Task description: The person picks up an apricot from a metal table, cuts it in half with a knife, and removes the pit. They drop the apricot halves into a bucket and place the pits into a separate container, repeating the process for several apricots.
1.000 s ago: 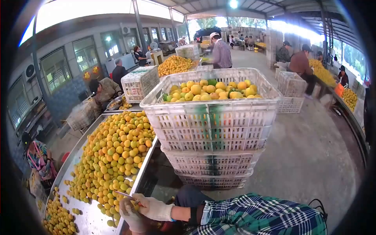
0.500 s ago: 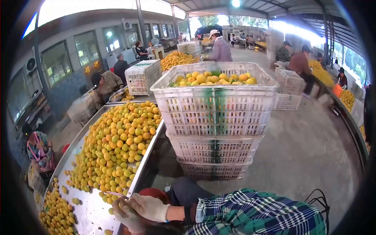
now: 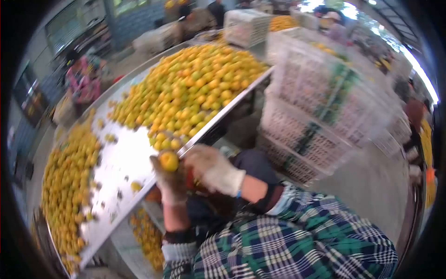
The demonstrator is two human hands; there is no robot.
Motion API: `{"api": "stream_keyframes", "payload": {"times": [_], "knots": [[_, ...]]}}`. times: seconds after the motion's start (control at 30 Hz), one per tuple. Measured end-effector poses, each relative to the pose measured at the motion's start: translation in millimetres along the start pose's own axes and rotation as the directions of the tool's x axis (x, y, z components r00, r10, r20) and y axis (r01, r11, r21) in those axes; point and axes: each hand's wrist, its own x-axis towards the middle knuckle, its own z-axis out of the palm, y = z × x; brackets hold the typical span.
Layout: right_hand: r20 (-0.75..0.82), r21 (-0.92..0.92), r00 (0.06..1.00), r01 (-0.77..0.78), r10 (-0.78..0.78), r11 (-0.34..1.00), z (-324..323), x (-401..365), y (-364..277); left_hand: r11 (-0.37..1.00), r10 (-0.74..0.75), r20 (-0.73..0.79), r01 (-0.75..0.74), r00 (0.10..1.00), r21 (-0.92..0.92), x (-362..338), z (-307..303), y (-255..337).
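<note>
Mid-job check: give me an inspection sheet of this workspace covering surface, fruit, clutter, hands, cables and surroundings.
Surface: metal table, shiny between two fruit heaps.
Fruit: large heap at the far end, smaller heap nearer; more fruit below the table edge.
Clutter: small dark scraps and a stray fruit on the metal.
Hands: left hand holds a yellow fruit; right hand is close beside it, too blurred to tell its grip.
Cables: nothing seen.
Surroundings: stacked crates beside the table; a person in pink across it.
</note>
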Motion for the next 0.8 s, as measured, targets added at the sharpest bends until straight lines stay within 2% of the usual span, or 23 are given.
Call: {"api": "stream_keyframes", "payload": {"times": [0.03, 0.07, 0.1, 0.13, 0.2, 0.23, 0.27, 0.37, 0.47, 0.57, 0.67, 0.77, 0.8], "knots": [[0.077, 0.183, 0.895, -0.445, 0.439, 0.877, -9.8, 2.1, -30.8, 0.998, 0.053, 0.039, -0.054, 0.998, 0.02, 0.1, 6.1, 3.1], [0.055, 0.039, 0.927, -0.373, 0.37, 0.927, -8.4, -0.6, -29.6, 0.963, 0.19, 0.02, -0.19, 0.982, 0.193, -8.1, 20.5, 7.2], [0.03, -0.111, 0.957, -0.285, 0.289, 0.952, -6.5, -1.5, -27.0, 0.956, 0.228, 0.013, -0.227, 0.974, 0.184, -11.6, 27.3, 9.4], [0.044, -0.141, 0.981, -0.181, 0.189, 0.973, -1.2, -4.6, -22.9, 0.949, 0.266, 0.006, -0.263, 0.964, 0.176, -14.6, 34.2, 11.4], [0.059, -0.257, 0.98, -0.168, 0.189, 0.952, 8.6, -9.1, -23.9, 0.835, 0.388, 0.07, -0.383, 0.919, 0.395, -9.0, 21.4, 10.6], [0.059, -0.317, 0.98, -0.162, 0.19, 0.935, 10.9, -9.9, -24.2, 0.756, 0.434, 0.117, -0.432, 0.893, 0.492, -7.6, 20.9, 11.8], [0.097, -0.356, 0.983, -0.11, 0.154, 0.928, 13.0, -10.8, -20.3, 0.522, 0.504, 0.138, -0.428, 0.853, 0.738, -10.7, 20.8, 12.4], [0.113, -0.431, 0.982, -0.088, 0.151, 0.898, 16.1, -10.4, -22.4, 0.793, 0.42, 0.053, -0.395, 0.906, 0.464, -19.1, 32.8, 20.8], [0.107, -0.483, 0.994, 0.073, -0.024, 0.873, 15.8, -11.6, -25.1, 0.794, 0.443, 0.015, -0.399, 0.897, 0.459, -20.6, 34.7, 21.6], [0.081, -0.463, 0.995, -0.019, 0.063, 0.886, 21.0, -14.9, -11.5, 0.77, 0.461, 0.021, -0.411, 0.887, 0.488, -21.1, 38.7, 20.5], [0.069, -0.479, 0.994, -0.045, 0.088, 0.877, 18.3, -15.5, -8.0, 0.636, 0.494, 0.011, -0.37, 0.869, 0.677, -20.8, 47.5, 17.3], [0.063, -0.481, 0.988, -0.093, 0.14, 0.872, 19.2, -18.0, -1.2, 0.74, 0.506, -0.01, -0.428, 0.862, 0.518, -12.8, 43.1, 5.5], [0.051, -0.492, 0.992, -0.079, 0.119, 0.867, 19.1, -18.6, 1.1, 0.586, 0.59, 0.08, -0.494, 0.803, 0.642, -9.9, 39.6, 2.6]]}}
